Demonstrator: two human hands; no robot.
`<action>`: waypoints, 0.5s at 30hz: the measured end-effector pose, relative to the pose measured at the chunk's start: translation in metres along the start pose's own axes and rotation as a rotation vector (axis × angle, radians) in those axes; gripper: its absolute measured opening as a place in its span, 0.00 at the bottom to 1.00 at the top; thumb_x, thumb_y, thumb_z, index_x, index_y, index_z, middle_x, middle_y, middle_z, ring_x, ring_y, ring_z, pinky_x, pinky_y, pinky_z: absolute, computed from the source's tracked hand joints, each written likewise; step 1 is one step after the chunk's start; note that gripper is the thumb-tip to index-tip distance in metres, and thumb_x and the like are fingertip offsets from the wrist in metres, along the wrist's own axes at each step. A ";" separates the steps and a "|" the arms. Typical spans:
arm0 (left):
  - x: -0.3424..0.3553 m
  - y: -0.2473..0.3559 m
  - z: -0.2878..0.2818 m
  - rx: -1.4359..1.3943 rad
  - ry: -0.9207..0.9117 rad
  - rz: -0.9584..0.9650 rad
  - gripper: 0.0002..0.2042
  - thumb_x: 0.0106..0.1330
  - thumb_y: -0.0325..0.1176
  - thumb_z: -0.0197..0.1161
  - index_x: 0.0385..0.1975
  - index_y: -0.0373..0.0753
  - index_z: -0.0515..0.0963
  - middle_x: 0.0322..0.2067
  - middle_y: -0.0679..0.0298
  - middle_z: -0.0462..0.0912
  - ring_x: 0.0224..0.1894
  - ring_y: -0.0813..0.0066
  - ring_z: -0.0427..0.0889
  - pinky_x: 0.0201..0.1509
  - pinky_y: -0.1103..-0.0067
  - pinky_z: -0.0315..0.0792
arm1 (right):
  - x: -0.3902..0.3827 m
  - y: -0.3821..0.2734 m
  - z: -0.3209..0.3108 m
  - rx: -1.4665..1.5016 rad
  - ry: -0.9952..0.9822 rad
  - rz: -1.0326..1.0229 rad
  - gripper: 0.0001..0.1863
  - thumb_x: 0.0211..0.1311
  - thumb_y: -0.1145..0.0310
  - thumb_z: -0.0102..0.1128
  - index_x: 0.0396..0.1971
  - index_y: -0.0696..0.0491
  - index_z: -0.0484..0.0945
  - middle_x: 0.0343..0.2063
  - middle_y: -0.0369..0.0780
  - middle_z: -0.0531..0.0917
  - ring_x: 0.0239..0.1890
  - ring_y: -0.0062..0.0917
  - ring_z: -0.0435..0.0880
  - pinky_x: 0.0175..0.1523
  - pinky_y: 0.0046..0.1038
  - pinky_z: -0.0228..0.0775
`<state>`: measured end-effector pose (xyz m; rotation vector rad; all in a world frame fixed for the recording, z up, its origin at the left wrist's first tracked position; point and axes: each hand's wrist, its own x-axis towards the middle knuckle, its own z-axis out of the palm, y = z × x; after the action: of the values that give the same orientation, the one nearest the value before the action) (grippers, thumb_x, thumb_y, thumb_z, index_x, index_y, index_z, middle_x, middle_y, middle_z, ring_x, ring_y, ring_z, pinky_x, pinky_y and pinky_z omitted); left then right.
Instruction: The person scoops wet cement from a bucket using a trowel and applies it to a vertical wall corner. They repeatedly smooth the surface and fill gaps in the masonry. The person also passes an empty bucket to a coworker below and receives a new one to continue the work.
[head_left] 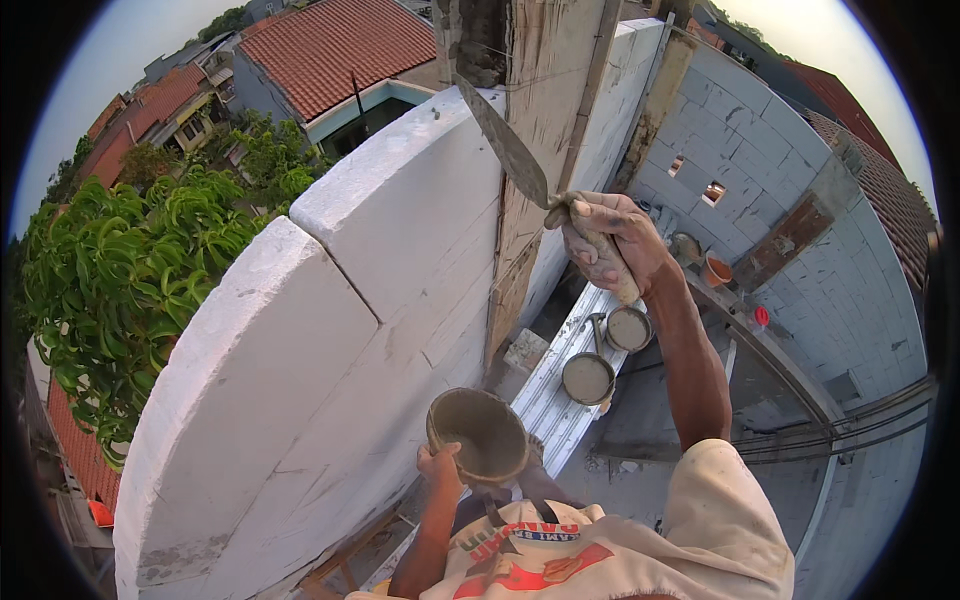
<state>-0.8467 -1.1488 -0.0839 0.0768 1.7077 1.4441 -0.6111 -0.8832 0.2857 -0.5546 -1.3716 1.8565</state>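
Observation:
My right hand (pixel 618 238) is wrapped round the handle of a pointed masonry trowel (pixel 512 152). The blade angles up and to the left, its tip appearing near the top of the white block wall (pixel 300 390) beside a concrete and timber column (pixel 545 130). Lower down, my left hand (pixel 438 468) grips the rim of a grey, mortar-stained bowl (pixel 480 435), its thumb over the edge. Grey residue coats the bowl's inside. An open joint runs between two of the wall's top blocks. Small crumbs sit on the farther block's top.
A ribbed metal plank (pixel 540 408) below bears two buckets of grey mortar (pixel 588 378) and a handled tool (pixel 598 333). Farther right are an orange bucket (pixel 716 270), a beam (pixel 775 350) and another block wall (pixel 730 130). A leafy tree (pixel 130 310) and roofs lie beyond the left wall.

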 end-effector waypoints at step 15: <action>0.035 -0.111 0.098 0.664 -0.376 -0.337 0.24 0.55 0.21 0.67 0.53 0.36 0.69 0.43 0.57 0.80 0.42 0.65 0.83 0.41 0.68 0.82 | -0.517 0.442 0.073 0.345 1.446 1.099 0.15 0.65 0.60 0.67 0.26 0.54 0.75 0.14 0.32 0.71 0.11 0.18 0.66 0.15 0.26 0.59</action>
<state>-0.7548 -1.0900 -0.1896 0.3757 1.7089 0.5369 -0.4776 -1.3931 -0.1507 -2.1305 0.3324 1.5229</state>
